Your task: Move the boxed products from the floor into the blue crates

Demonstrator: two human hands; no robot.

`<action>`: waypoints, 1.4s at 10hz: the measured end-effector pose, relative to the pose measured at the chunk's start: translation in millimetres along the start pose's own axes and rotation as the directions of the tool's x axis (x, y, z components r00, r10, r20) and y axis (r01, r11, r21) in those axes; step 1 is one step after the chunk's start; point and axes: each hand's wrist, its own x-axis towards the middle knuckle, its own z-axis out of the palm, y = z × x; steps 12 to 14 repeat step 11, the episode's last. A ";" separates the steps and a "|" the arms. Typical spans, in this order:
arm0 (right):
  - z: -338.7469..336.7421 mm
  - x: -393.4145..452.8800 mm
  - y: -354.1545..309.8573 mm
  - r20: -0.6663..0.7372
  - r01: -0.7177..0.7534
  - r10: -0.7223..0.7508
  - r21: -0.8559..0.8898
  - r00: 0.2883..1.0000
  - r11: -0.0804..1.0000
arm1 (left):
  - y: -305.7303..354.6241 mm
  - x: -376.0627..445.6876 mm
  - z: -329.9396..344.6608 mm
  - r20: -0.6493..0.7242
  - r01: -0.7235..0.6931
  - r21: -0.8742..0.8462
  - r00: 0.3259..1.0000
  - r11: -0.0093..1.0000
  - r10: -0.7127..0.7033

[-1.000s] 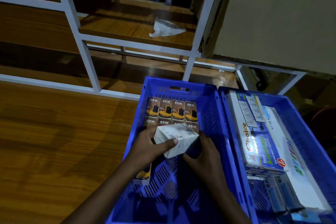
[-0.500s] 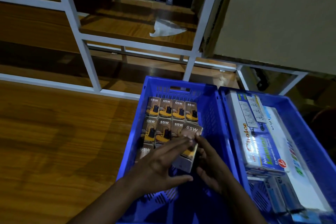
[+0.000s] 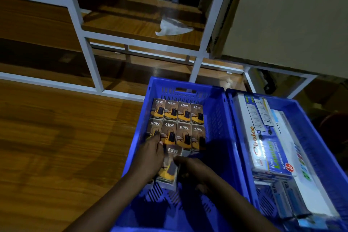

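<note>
A blue crate (image 3: 215,122) on the floor holds two full rows of brown-and-yellow "65W" boxes (image 3: 177,118) lying face up. Another 65W box (image 3: 170,165) lies below them, beginning a third row. My left hand (image 3: 150,158) rests with straight fingers over the crate's left side, fingertips on the second row's leftmost box. My right hand (image 3: 195,171) holds the newest box along its right edge, fingers curled against it. Whatever lies under my left hand is hidden.
A second blue crate (image 3: 310,132) touches the first on its right and holds long extension-socket boxes (image 3: 269,149). Behind both stands a white metal shelf frame (image 3: 82,30) with wooden boards, a crumpled white bag (image 3: 171,28) and a large cardboard carton (image 3: 291,15). Wooden floor (image 3: 56,147) lies left.
A second ago both hands held a box with its white side up over the crate. It was turned face up and lowered, then another 65W box came to lie in the third row.
</note>
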 end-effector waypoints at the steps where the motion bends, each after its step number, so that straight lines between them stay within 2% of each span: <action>1: 20.2 15.6 0.1 -0.039 0.043 -0.048 -0.114 0.998 0.993 | -9.2 0.4 7.4 0.102 0.052 0.181 0.992 0.982 -0.071; 2: 33.1 25.5 4.6 -0.059 0.116 -0.130 -0.203 0.990 0.972 | -19.1 -3.3 13.3 0.195 0.052 0.244 0.976 0.968 -0.102; 4: 34.3 34.0 7.1 -0.133 0.150 -0.179 -0.200 0.975 0.968 | -21.6 -7.2 18.0 0.399 -0.019 0.424 0.902 0.906 -0.168; 5: 31.3 34.8 10.5 -0.159 0.179 -0.212 -0.200 0.964 0.963 | -24.0 -10.2 19.6 0.446 -0.088 0.506 0.878 0.858 -0.174; 6: 20.8 35.7 10.4 -0.108 0.200 -0.225 -0.201 0.968 0.959 | -26.7 -13.5 21.2 0.478 -0.165 0.587 0.861 0.792 -0.175; 7: 13.0 31.9 6.6 -0.113 0.185 -0.216 -0.235 0.970 0.954 | -26.5 -16.1 25.1 0.453 -0.235 0.669 0.881 0.705 -0.136; 8: 6.7 20.6 0.6 -0.099 0.237 -0.269 -0.256 0.958 0.937 | -27.9 -15.2 28.2 0.419 -0.250 0.689 0.903 0.681 -0.092; 9: -4.3 -4.0 -2.7 -0.109 0.332 -0.392 -0.359 0.913 0.873 | -23.4 -15.4 26.6 0.422 -0.235 0.654 0.902 0.719 -0.088; 10: -24.6 -36.2 4.8 -0.112 0.478 -0.580 -0.453 0.807 0.753 | -19.8 -15.3 23.6 0.432 -0.221 0.582 0.899 0.783 -0.067; 11: -50.3 -63.4 14.1 -0.135 0.603 -0.745 -0.503 0.654 0.620 | -6.8 -16.5 22.1 0.391 -0.210 0.468 0.920 0.858 0.012; 14: -50.3 -63.4 14.1 -0.135 0.603 -0.745 -0.503 0.654 0.620 | -6.8 -16.5 22.1 0.391 -0.210 0.468 0.920 0.858 0.012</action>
